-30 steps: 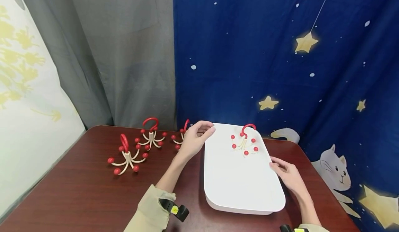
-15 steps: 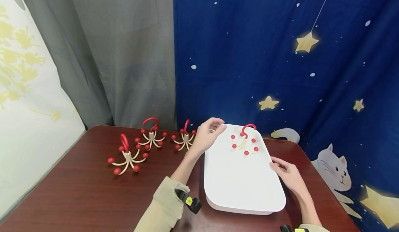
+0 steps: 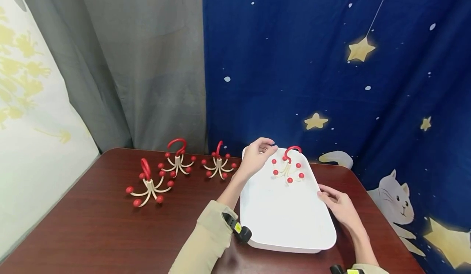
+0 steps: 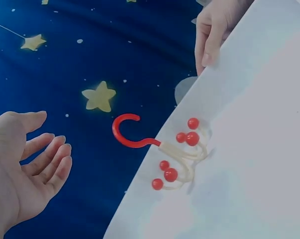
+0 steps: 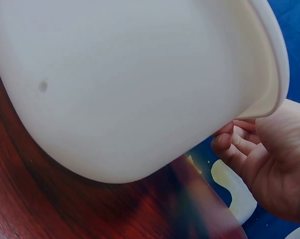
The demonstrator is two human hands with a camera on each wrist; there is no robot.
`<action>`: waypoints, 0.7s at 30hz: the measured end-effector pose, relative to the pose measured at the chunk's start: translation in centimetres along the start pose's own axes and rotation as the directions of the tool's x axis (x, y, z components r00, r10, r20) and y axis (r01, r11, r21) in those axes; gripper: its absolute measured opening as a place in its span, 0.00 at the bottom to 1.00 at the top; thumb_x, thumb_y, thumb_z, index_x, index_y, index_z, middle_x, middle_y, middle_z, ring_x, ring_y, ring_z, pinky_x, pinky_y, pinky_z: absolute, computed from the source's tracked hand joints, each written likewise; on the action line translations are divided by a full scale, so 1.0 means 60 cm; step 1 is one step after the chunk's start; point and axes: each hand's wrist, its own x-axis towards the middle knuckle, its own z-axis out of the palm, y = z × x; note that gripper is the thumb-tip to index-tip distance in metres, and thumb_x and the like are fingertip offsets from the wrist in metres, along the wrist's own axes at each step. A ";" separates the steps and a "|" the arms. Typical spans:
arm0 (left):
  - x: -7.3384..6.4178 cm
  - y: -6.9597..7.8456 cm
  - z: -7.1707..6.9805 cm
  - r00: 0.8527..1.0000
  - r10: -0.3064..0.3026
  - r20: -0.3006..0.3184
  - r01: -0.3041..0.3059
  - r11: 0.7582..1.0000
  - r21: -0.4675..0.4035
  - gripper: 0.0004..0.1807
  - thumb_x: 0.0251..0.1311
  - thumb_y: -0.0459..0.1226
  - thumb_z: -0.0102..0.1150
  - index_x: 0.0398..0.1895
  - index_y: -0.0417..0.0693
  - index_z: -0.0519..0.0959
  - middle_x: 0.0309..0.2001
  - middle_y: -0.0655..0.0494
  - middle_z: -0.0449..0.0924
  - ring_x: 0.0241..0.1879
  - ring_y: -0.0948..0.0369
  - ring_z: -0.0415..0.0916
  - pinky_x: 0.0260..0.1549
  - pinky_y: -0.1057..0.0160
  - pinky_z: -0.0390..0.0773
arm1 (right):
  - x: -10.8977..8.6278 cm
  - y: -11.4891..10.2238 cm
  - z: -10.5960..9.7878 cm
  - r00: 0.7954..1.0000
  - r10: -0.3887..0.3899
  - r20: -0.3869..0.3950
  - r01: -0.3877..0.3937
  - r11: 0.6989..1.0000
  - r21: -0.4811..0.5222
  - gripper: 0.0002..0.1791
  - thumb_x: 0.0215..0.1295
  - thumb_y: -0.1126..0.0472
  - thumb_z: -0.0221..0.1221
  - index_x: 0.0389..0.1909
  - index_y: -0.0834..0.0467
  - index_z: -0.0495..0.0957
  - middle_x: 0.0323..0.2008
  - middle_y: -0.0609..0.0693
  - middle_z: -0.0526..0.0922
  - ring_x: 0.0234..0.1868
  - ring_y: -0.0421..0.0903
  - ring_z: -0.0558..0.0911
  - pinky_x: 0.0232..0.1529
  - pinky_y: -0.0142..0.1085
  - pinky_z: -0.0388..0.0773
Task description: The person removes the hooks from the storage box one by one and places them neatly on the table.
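Observation:
A white rounded tray (image 3: 283,216) sits on the table's right half. Inside its far end stands a multi-arm hanger (image 3: 288,167) with a red hook, cream arms and red ball tips. My right hand (image 3: 342,210) grips the tray's right rim, its fingertips tucked under the edge in the right wrist view. Over the tray's far left part hovers my left hand (image 3: 255,157), fingers loosely bent, nothing between them. The left wrist view shows a gap between that hand (image 4: 33,172) and the hanger's red hook (image 4: 121,137).
Left of the tray stand three similar hangers: a near one (image 3: 150,187), a far one (image 3: 178,163) and one beside the left forearm (image 3: 218,164). The brown table (image 3: 121,233) ends at a grey curtain (image 3: 158,69) and a blue star-patterned curtain (image 3: 272,61).
My left hand has moved rightward from the tray's left rim to near the hanger in the tray, uncovering the third hanger behind it. The right hand stays on the rim.

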 end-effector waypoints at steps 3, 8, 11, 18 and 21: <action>0.005 -0.006 0.012 1.000 -0.014 -0.006 0.014 1.000 -0.026 0.16 0.68 0.39 0.63 0.52 0.36 0.80 0.41 0.48 0.84 0.42 0.57 0.79 0.46 0.63 0.78 | 0.000 0.000 0.000 1.000 0.002 -0.005 -0.002 1.000 -0.008 0.30 0.74 0.50 0.59 0.66 0.67 0.72 0.48 0.63 0.83 0.40 0.42 0.85 0.39 0.31 0.82; 0.014 -0.019 0.033 0.998 -0.063 -0.018 0.063 0.998 -0.031 0.16 0.68 0.39 0.63 0.52 0.38 0.81 0.41 0.48 0.84 0.42 0.57 0.79 0.46 0.62 0.79 | -0.002 0.000 0.000 1.000 0.008 -0.013 -0.008 1.000 -0.009 0.30 0.74 0.50 0.59 0.67 0.67 0.72 0.48 0.63 0.83 0.41 0.42 0.85 0.39 0.30 0.82; 0.017 -0.029 0.045 0.995 -0.098 -0.023 0.097 0.995 -0.024 0.16 0.68 0.39 0.63 0.52 0.37 0.81 0.40 0.48 0.84 0.42 0.56 0.80 0.44 0.62 0.80 | -0.001 0.001 0.002 1.000 0.004 -0.011 -0.004 1.000 -0.003 0.29 0.74 0.51 0.59 0.66 0.67 0.72 0.48 0.63 0.83 0.40 0.42 0.85 0.39 0.31 0.82; 0.024 -0.056 0.065 0.987 -0.151 -0.046 0.151 0.988 -0.017 0.16 0.67 0.39 0.64 0.51 0.37 0.81 0.39 0.49 0.84 0.40 0.57 0.81 0.38 0.66 0.81 | 0.000 0.005 0.005 1.000 0.005 -0.010 -0.005 1.000 0.000 0.29 0.74 0.51 0.59 0.66 0.66 0.72 0.46 0.62 0.84 0.39 0.43 0.85 0.39 0.31 0.82; 0.028 -0.067 0.074 0.984 -0.166 -0.057 0.164 0.986 -0.037 0.15 0.66 0.37 0.65 0.50 0.36 0.81 0.38 0.49 0.84 0.38 0.58 0.81 0.37 0.66 0.81 | 0.000 0.005 0.005 1.000 0.005 -0.008 -0.005 1.000 0.002 0.29 0.74 0.51 0.59 0.67 0.66 0.72 0.47 0.62 0.84 0.39 0.43 0.85 0.39 0.31 0.82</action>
